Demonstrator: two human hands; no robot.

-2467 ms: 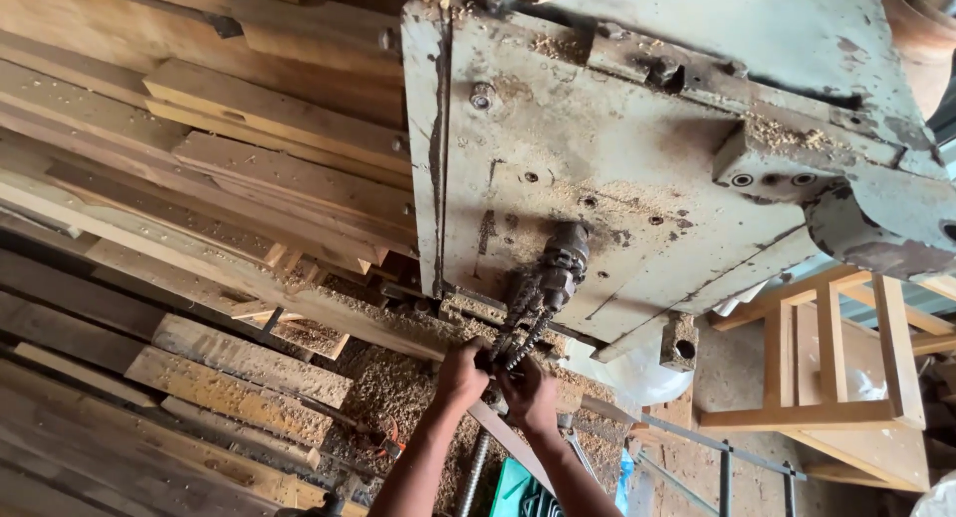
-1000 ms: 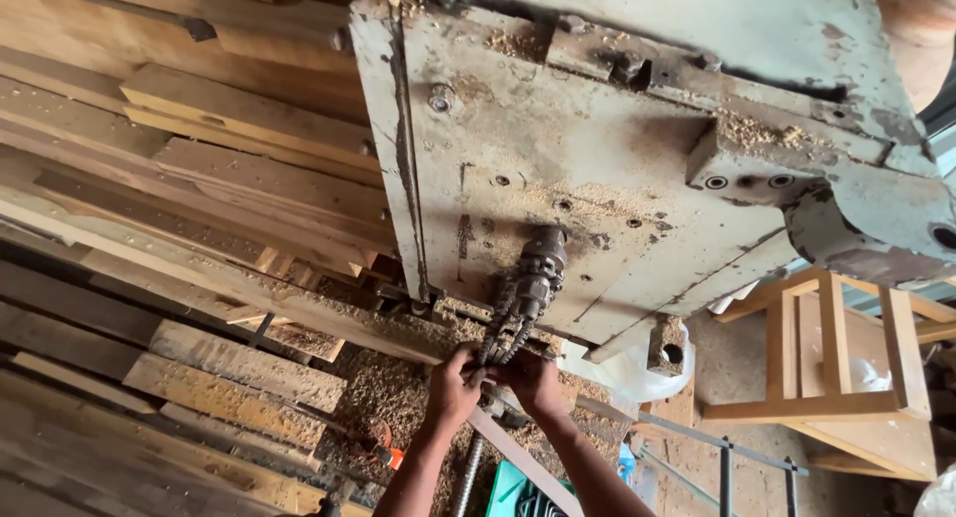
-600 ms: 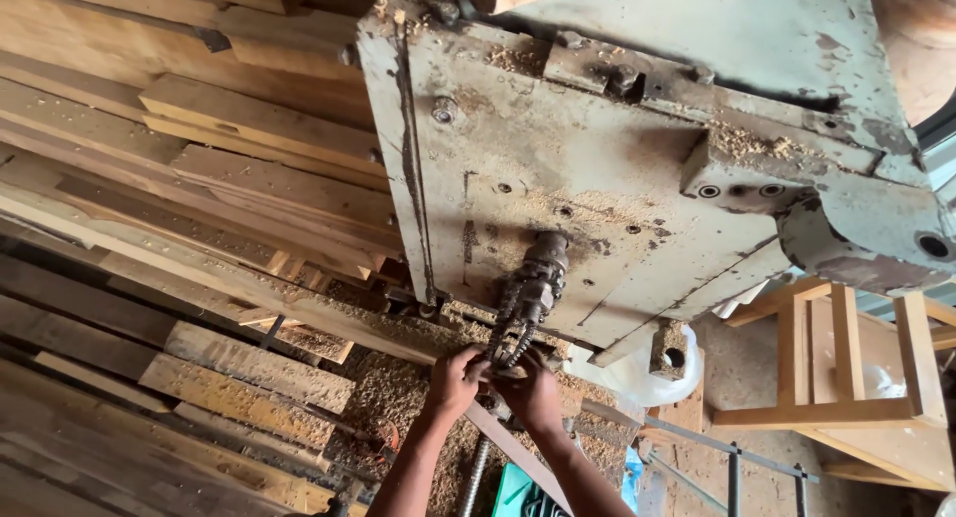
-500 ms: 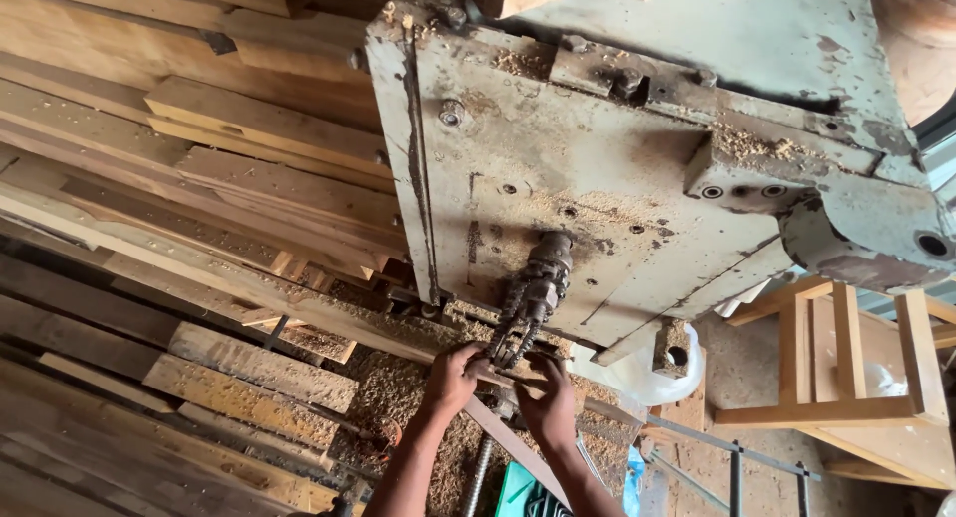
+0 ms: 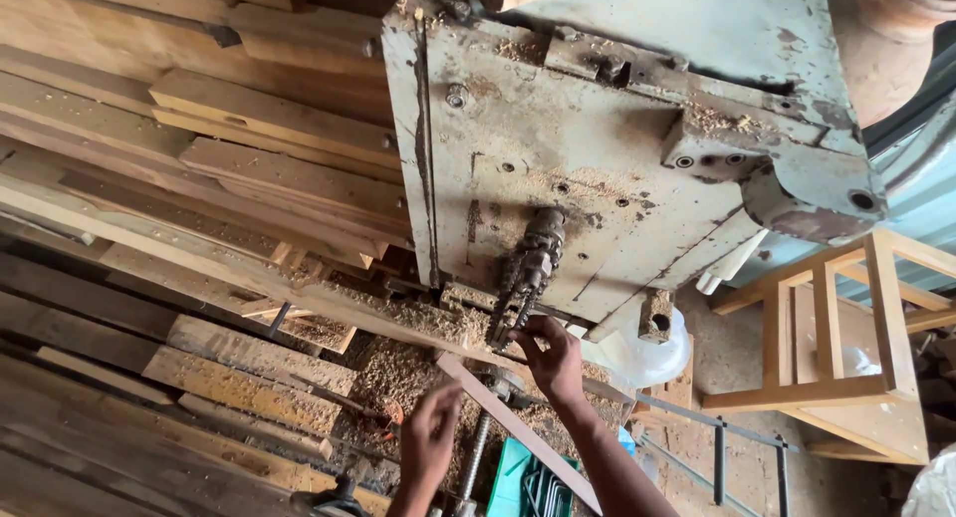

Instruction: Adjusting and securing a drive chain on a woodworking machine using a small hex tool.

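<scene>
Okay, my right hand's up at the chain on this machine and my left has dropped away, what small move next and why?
Probably bring the left hand back up beside the chain. Only the right hand is at its lower end, under the sawdust-covered machine plate, and the left hangs open over the sawdust, holding nothing.

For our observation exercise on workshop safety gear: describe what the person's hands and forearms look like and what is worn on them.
Both the left hand and the right hand are bare, with no gloves. The forearms are uncovered as far as the picture shows: no sleeves, watch or bands in view. Both are slim.
</scene>
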